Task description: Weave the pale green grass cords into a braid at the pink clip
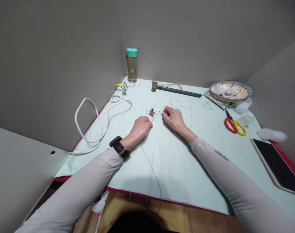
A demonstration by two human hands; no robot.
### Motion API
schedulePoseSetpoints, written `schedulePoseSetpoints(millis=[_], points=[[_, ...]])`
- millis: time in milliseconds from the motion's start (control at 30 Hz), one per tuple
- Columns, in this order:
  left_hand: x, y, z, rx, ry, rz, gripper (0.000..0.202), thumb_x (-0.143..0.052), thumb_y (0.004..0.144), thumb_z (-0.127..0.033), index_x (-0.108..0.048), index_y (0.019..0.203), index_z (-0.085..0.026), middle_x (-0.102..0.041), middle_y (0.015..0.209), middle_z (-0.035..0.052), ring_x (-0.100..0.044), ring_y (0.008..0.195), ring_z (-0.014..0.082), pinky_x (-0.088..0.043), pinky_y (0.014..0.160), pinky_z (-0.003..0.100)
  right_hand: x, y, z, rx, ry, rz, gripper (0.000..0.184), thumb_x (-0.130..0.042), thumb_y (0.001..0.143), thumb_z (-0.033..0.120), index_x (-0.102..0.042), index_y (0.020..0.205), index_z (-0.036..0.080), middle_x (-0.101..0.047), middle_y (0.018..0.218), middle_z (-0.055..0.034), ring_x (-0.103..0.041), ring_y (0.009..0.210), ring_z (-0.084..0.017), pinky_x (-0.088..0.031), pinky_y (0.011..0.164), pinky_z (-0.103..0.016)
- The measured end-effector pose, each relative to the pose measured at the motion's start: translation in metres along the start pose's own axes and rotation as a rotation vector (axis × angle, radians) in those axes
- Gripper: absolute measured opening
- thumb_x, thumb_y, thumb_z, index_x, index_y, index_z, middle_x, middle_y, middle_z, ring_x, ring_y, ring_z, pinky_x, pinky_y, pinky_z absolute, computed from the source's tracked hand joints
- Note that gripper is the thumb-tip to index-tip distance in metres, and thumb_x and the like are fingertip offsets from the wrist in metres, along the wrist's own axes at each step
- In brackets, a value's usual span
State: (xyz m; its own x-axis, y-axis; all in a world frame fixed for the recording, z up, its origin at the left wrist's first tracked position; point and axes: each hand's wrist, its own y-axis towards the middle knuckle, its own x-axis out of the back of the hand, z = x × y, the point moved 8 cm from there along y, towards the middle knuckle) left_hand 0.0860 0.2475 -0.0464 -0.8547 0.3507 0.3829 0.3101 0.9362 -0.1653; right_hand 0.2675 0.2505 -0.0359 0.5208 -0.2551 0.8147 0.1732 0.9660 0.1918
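Observation:
My left hand [141,127] rests on the pale green table cover [176,161], fingers curled shut around a thin pale wire [151,166] that trails back toward me and off the near edge. My right hand [173,117] lies close beside it, fingers pinched on the same thin wire near a small dark red clip-like piece [151,112] that sits just beyond both hands. More loops of the wire [183,105] spread on the cover past my right hand. A black watch [119,147] is on my left wrist.
A teal-capped bottle [132,64] stands in the far corner, a hammer [175,90] lies along the back. White cable [94,126] loops at left. Woven basket [231,91], red-and-yellow scissors [234,125] and a tablet [275,165] are at right. Grey walls enclose three sides.

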Motion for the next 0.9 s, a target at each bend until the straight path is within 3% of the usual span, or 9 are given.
schedulePoseSetpoints(millis=[233,400,633,900], points=[[0.001,-0.005,-0.001,-0.018,-0.022,-0.007,0.018,-0.057,0.075,-0.010,-0.065,0.061,-0.019,-0.054,0.054,0.0024,-0.052,0.061,0.0191,-0.036,0.060,0.029,0.006,-0.020,0.013,0.022,0.163,0.071,0.020,-0.052,0.086,0.031,-0.064,0.078,0.016,-0.060,0.066,-0.0034,-0.049,0.065,-0.015,-0.035,0.068,-0.027],[-0.002,-0.004,-0.002,-0.050,-0.024,0.009,0.017,-0.058,0.076,-0.012,-0.066,0.062,-0.017,-0.056,0.057,0.0013,-0.051,0.064,0.0177,-0.034,0.061,0.028,-0.003,-0.046,0.041,0.093,0.301,0.199,0.040,-0.046,0.095,0.042,-0.072,0.103,0.013,-0.061,0.067,-0.0019,-0.048,0.059,-0.012,-0.037,0.063,-0.025],[-0.003,-0.003,0.002,-0.073,-0.059,0.024,0.016,-0.058,0.078,-0.013,-0.060,0.062,-0.018,-0.052,0.059,-0.0015,-0.044,0.060,0.0147,-0.030,0.060,0.028,-0.011,-0.054,0.059,0.195,0.215,0.245,0.035,-0.048,0.096,0.025,-0.075,0.116,0.015,-0.064,0.068,-0.0015,-0.055,0.068,-0.015,-0.039,0.074,-0.026],[-0.004,-0.005,0.000,-0.087,-0.080,0.033,0.028,-0.061,0.085,-0.029,-0.054,0.059,-0.019,-0.044,0.055,-0.0035,-0.038,0.057,0.0137,-0.026,0.057,0.029,-0.018,-0.055,0.052,0.251,0.102,0.352,0.033,-0.050,0.099,0.026,-0.071,0.122,0.014,-0.065,0.070,-0.0007,-0.053,0.066,-0.014,-0.035,0.072,-0.026]])
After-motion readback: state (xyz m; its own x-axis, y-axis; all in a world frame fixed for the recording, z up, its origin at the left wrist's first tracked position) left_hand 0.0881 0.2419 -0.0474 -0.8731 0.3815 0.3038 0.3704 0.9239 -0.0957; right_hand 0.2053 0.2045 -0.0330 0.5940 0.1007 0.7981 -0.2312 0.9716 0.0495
